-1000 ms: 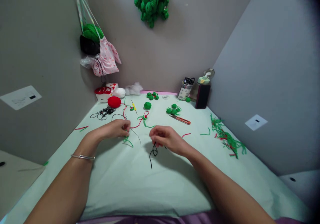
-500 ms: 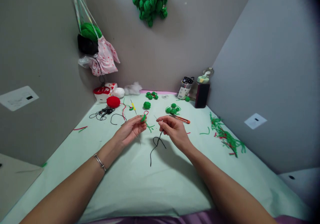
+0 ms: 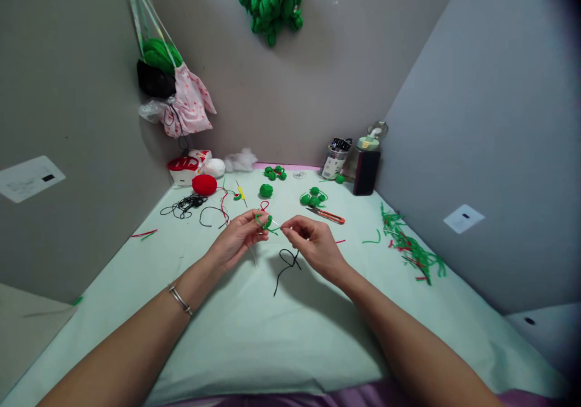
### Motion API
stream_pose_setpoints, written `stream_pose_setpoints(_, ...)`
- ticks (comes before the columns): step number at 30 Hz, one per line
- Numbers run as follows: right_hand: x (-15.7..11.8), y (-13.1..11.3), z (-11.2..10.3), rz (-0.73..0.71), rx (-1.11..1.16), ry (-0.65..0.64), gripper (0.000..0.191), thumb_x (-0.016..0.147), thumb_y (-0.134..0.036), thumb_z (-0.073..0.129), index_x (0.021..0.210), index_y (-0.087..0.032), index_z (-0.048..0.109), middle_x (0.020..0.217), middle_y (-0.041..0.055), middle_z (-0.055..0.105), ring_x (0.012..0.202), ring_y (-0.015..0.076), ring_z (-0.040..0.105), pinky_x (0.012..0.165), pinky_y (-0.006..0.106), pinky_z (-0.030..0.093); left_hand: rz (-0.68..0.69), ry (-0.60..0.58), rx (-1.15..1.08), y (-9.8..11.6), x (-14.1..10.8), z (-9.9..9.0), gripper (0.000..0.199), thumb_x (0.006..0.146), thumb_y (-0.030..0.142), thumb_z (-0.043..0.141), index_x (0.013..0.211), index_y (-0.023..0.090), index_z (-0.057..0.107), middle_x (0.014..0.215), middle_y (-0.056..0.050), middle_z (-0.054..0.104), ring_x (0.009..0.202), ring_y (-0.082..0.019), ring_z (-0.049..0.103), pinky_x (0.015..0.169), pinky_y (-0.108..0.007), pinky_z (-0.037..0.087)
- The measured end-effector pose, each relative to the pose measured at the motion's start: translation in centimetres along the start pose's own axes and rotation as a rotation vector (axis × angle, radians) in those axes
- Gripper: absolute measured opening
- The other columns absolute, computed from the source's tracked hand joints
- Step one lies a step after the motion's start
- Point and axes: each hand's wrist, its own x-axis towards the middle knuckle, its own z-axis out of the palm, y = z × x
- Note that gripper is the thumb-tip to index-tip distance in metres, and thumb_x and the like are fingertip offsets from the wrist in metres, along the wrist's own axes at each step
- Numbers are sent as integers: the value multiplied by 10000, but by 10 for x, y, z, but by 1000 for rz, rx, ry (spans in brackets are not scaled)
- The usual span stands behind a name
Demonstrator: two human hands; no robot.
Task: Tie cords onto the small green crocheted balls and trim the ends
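My left hand (image 3: 242, 234) pinches a small green crochet piece (image 3: 267, 221), with a red yarn loop (image 3: 264, 205) above it and green tails hanging from it. Below those fingers a thin pale strand or pin (image 3: 253, 254) sticks down; I cannot make out which. My right hand (image 3: 313, 240) is closed on a thin needle (image 3: 276, 224), whose far end meets the green piece. A black cord (image 3: 290, 260) dangles from beneath the right hand, curling over the table. Where the cord joins the needle is hidden by the fingers.
Behind the hands lie a yellow-handled crochet hook (image 3: 241, 192), a green ball (image 3: 265, 190), a red yarn ball (image 3: 204, 184) and orange thread snips (image 3: 327, 215). Black cord (image 3: 184, 206) tangles at left; green yarn scraps (image 3: 411, 244) pile at right. A bottle (image 3: 368, 147) and phone (image 3: 367, 172) stand behind.
My right hand has come in closer to the left, and the needle now reaches the green piece. That piece has turned in my left fingers, showing more of itself.
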Motion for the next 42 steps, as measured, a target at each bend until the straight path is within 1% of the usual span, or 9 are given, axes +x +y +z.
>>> stream_pose_setpoints(11,0,0,-1,7,-53,-22,143,842,-258,556,765,-181,649,523,-49,451,493,95,362,496,241,279,30,-6,132,2,-1,0,241,738,334,789,842,163,656,825,25,594,660,-69,564,690,-221,505)
stream_pose_setpoints(15,0,-1,0,33,-85,-22,132,822,-221,547,742,-180,643,521,-50,449,494,93,364,500,241,279,79,21,227,0,-1,1,262,706,353,805,830,165,671,801,20,600,663,-90,564,692,-255,504)
stream_pose_setpoints(17,1,0,0,56,-62,-34,133,824,-235,552,750,-177,646,523,-49,454,497,94,371,501,241,285,86,17,250,-2,0,0,267,699,354,811,830,165,676,787,18,604,661,-99,571,703,-271,511)
stream_pose_setpoints(23,8,8,-8,92,167,-120,195,838,-355,609,813,-172,674,603,-25,522,558,108,451,522,237,332,-21,-55,154,5,-1,-3,235,734,315,790,889,159,710,881,-3,627,705,-99,608,764,-274,536)
stream_pose_setpoints(27,11,11,-12,102,259,-159,215,819,-385,657,818,-172,691,627,-20,523,580,106,448,521,233,327,-44,-91,136,11,-2,-2,230,717,289,799,885,151,726,848,-15,641,682,-110,609,745,-285,546)
stream_pose_setpoints(32,8,8,-9,106,291,-172,225,827,-400,661,826,-177,684,644,-20,531,582,101,440,524,232,326,3,-141,209,9,-5,1,191,756,305,765,877,159,737,869,-26,639,721,-120,595,749,-285,539)
stream_pose_setpoints(35,7,8,-7,98,302,-172,233,834,-411,652,847,-180,675,656,-18,544,581,103,443,531,234,341,11,-136,199,6,-5,2,202,762,307,762,903,168,723,883,-28,632,775,-131,592,770,-286,531)
stream_pose_setpoints(38,8,10,-6,91,254,-161,238,851,-411,628,878,-178,669,650,-20,547,580,107,463,533,232,352,17,-118,176,4,-6,3,206,750,304,773,892,179,692,875,-11,620,764,-121,585,781,-286,525)
stream_pose_setpoints(42,9,14,-2,105,174,-166,207,877,-373,586,844,-174,629,657,-15,568,592,111,497,565,234,394,23,-115,201,3,-6,4,195,751,302,768,855,181,656,833,9,590,766,-116,575,786,-283,520)
